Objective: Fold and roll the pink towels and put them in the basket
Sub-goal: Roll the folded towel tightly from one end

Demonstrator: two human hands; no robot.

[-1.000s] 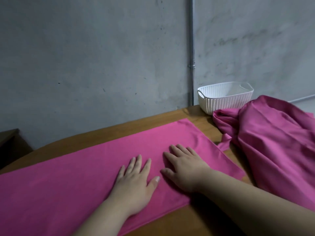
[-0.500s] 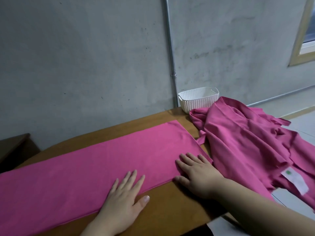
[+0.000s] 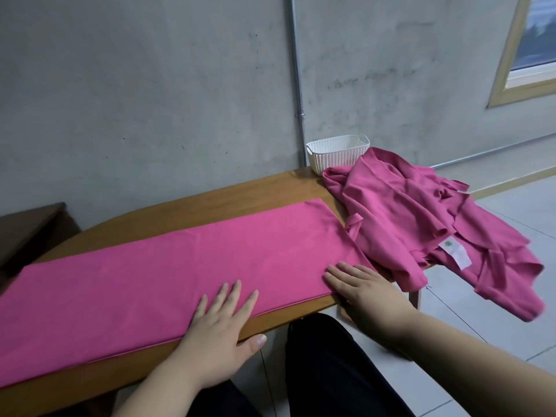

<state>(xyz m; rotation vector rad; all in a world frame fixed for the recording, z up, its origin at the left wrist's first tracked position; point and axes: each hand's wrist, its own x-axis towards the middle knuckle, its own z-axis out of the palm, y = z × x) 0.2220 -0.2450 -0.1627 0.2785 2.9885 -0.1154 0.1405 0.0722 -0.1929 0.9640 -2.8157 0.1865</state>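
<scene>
Now our fingers [image 3: 233, 293] were straight and lay flat, holding nothing. The left hand [image 3: 218, 335] pressed on the near edge of the folded towel [image 3: 180, 266], fingers a little spread, with its thumb out past the rim of the tabletop [image 3: 240, 200]. The right hand [image 3: 364, 291] lay flat on the near right corner of the same towel, its fingers close together.

A second before, both hands were side by side in the middle of the towel. Since then we had slid them back toward us, and the right hand had gone out to the end of the cloth. We think this was a smoothing stroke. It left the long fold looking flat and neat, with no bumps that we could see.

The towel lay as one long strip along the tabletop, from the left side of the view almost to the heap. So the folding looked done for this one, and the rolling was not yet begun. The right end, under the right hand, looked like a good place to start it.

Past that hand lay a crumpled heap of pink towels [image 3: 421, 224] with a white label [image 3: 454, 246] showing, part of it hanging off the tabletop. Just behind the heap stood the white basket [image 3: 334, 158], by the grey wall. No towel showed over its rim.
</scene>
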